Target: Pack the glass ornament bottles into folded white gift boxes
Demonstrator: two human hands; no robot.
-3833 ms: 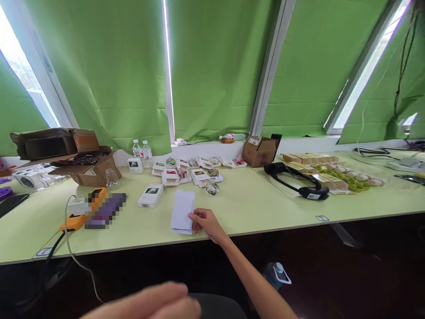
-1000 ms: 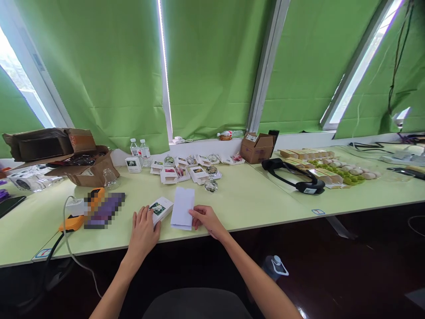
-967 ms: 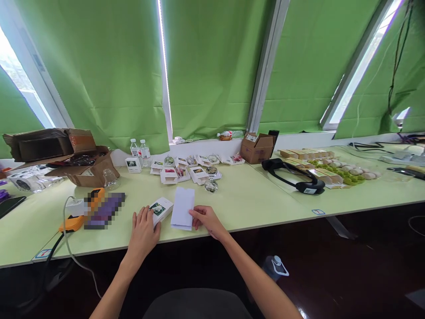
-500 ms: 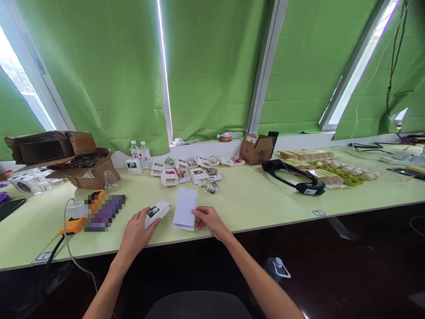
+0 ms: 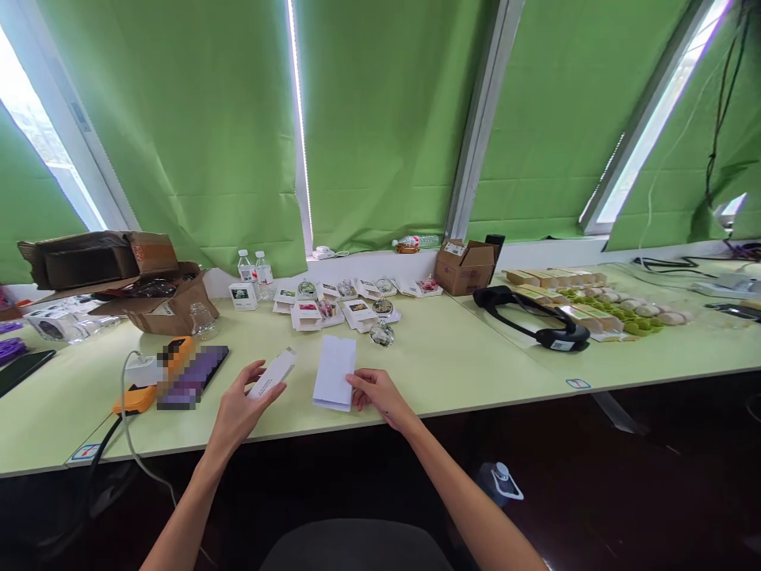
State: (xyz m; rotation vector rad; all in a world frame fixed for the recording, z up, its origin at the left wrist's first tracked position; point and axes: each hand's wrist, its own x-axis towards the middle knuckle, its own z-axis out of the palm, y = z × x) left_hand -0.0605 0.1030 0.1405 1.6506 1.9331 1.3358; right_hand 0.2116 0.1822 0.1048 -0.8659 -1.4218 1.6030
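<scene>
My left hand (image 5: 239, 408) is closed around a small white box (image 5: 274, 373), with a narrow side that carries small print facing up. To its right, my right hand (image 5: 380, 396) pinches the right edge of a folded white paper (image 5: 334, 373) between thumb and fingers. The box and the paper are apart, both above the front part of the table. Behind the paper lie several opened small white boxes (image 5: 306, 315) with picture labels, and a round clear ornament (image 5: 381, 334). Another white box (image 5: 243, 296) stands upright further left.
A phone (image 5: 193, 378), a white charger (image 5: 143, 369) and an orange power strip (image 5: 131, 399) lie at left, before opened cardboard boxes (image 5: 160, 317). At right are a black headset (image 5: 535, 321), a brown carton (image 5: 464, 268) and egg-tray items (image 5: 642, 317). The table's front edge runs below my hands.
My left hand has turned the small box, so its picture label no longer faces up and a narrow printed side shows. The right hand keeps its hold on the paper. The view has shifted slightly.
</scene>
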